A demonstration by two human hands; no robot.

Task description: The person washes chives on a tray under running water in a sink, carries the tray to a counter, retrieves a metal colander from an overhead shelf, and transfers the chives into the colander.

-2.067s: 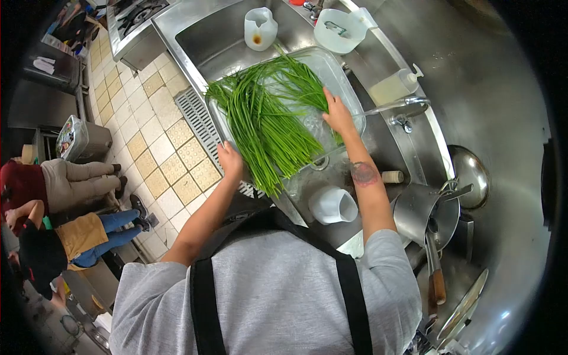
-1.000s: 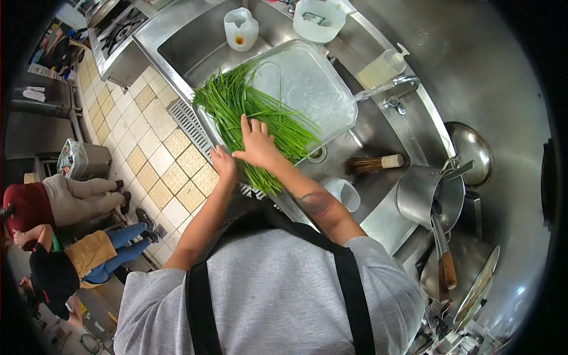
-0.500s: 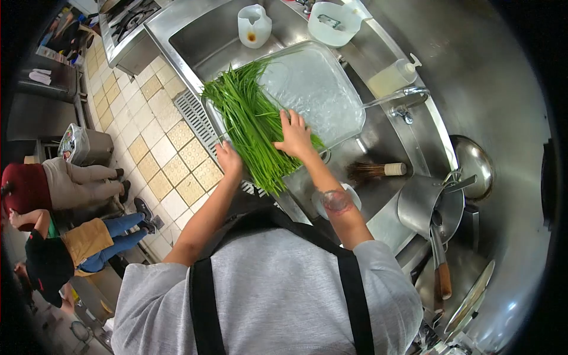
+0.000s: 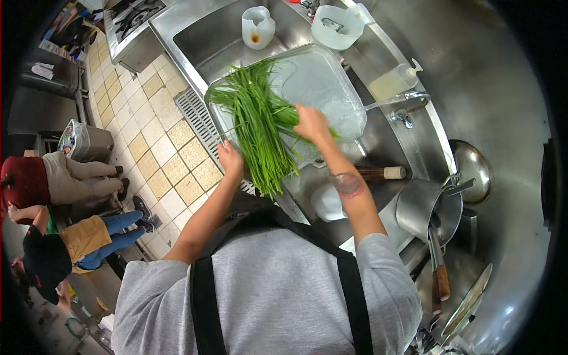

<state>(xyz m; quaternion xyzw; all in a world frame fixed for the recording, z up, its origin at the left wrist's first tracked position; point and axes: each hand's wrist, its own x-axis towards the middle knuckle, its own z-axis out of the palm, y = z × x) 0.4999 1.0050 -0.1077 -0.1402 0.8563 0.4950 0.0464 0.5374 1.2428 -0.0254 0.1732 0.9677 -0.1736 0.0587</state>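
A big bunch of long green chives [image 4: 254, 127] lies across the left part of a shallow, clear tray [image 4: 346, 80] of water, which rests over the sink. My right hand [image 4: 310, 123] is closed around some of the chives and pulls them sideways over the water, away from the main bunch. At the tray's near left edge, my left hand [image 4: 229, 158] rests beside the stalks with its fingers extended. Water runs into the tray from the faucet [image 4: 414, 96] on the right.
Behind the tray stand a cut plastic jug [image 4: 258, 28] and a white container [image 4: 337, 26]. A soap bottle [image 4: 393, 81], a brush [image 4: 384, 173], a white bowl [image 4: 328, 203] and a metal pot [image 4: 423, 207] are to the right. Two people [image 4: 89, 239] stand at left.
My right hand has gone from lying open on the chives to gripping some, shifting slightly up and right. Part of the bunch now spreads rightward. My left hand has barely moved.
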